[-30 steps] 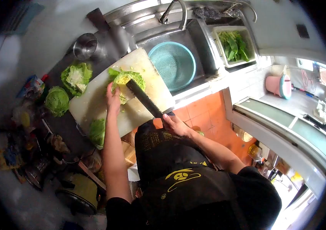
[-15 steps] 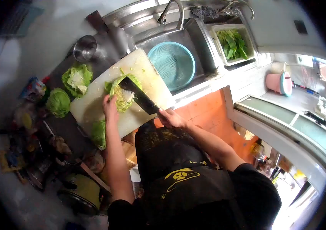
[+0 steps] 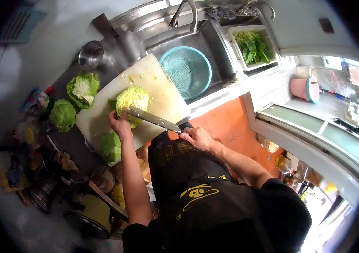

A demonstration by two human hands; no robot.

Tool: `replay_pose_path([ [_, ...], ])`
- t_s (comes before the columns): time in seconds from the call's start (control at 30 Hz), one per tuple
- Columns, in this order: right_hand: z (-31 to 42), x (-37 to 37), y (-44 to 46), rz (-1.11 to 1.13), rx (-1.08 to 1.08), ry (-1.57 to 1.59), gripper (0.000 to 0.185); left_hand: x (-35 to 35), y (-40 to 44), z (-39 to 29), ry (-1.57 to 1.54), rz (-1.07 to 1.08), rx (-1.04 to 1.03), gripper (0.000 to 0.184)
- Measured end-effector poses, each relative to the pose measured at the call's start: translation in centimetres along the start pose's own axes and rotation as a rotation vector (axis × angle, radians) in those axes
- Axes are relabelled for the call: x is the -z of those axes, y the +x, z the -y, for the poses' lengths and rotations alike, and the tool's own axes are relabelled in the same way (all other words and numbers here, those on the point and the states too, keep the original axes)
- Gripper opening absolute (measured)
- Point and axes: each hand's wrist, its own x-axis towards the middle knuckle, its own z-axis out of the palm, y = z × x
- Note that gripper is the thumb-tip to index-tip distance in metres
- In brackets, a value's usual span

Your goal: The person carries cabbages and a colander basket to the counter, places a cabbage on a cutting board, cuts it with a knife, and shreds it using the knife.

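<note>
A cut cabbage (image 3: 132, 99) lies on the white cutting board (image 3: 169, 95), its pale layered cut face showing. My left hand (image 3: 121, 125) grips the near left edge of this cabbage, the fingers partly hidden. In my right hand (image 3: 198, 138) is the handle of a cleaver (image 3: 156, 121); bits of cabbage stick to its wide blade. The blade slants across the near side of the cabbage, its tip close to my left fingers. Another cabbage piece (image 3: 110, 147) sits at the board's near left corner.
Left of the board are a whole cabbage (image 3: 63, 115), a trimmed cabbage (image 3: 83, 90) and a metal pot (image 3: 91, 55). A teal colander (image 3: 186, 71) sits in the sink. Beyond it, a white tub (image 3: 253, 65) holds leafy greens. A rice cooker (image 3: 90, 216) stands lower left.
The cleaver has moved down and nearer to me and its blade has turned, so the cabbage's cut face now shows. My left hand has shifted slightly down and left.
</note>
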Motion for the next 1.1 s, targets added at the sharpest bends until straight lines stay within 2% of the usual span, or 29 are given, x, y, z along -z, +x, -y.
replay_pose_path([
  [0.07,0.3,0.0,0.1,-0.001,-0.023,-0.032,0.043,-0.5,0.1,0.3,-0.032,-0.04,-0.053,0.045],
  [0.17,0.9,0.6,0.5,-0.023,0.024,-0.05,0.046,0.0,0.8,-0.1,-0.001,0.079,0.068,0.044],
  [0.27,1.0,0.5,1.6,-0.007,0.041,-0.086,0.049,-0.2,0.2,-1.5,-0.042,0.04,0.174,0.042],
  [0.37,-0.5,-0.9,5.3,-0.009,0.027,-0.106,0.053,0.3,1.0,0.8,0.113,0.073,0.061,0.04],
  [0.47,-1.6,-2.4,6.8,-0.036,0.059,-0.096,0.055,-0.2,1.3,1.6,-0.072,-0.068,0.152,0.04],
  [0.57,-2.3,-2.4,6.9,-0.05,0.115,-0.082,0.055,1.8,1.2,-0.2,-0.158,0.097,0.172,0.033],
  [0.6,-1.9,-1.7,6.6,-0.047,0.139,-0.056,0.055,2.4,2.2,0.4,-0.16,0.088,0.217,0.034],
  [0.7,-1.2,-0.3,4.8,-0.003,0.131,0.005,0.054,4.9,3.3,-0.2,0.17,-0.067,0.069,0.037],
  [0.87,-2.6,-0.3,4.4,-0.063,0.019,0.079,0.053,9.0,6.3,-2.0,0.777,0.027,-0.206,0.046],
  [0.97,-2.8,0.1,4.5,-0.083,-0.034,0.098,0.057,6.9,3.3,-8.3,1.248,0.033,-0.31,0.048],
  [1.07,-2.2,0.6,3.1,-0.116,-0.094,0.153,0.06,3.4,1.8,-8.7,1.365,0.24,-0.19,0.055],
  [1.1,-2.2,0.9,2.9,-0.119,-0.122,0.162,0.061,2.1,0.1,-9.2,1.435,0.308,-0.287,0.057],
])
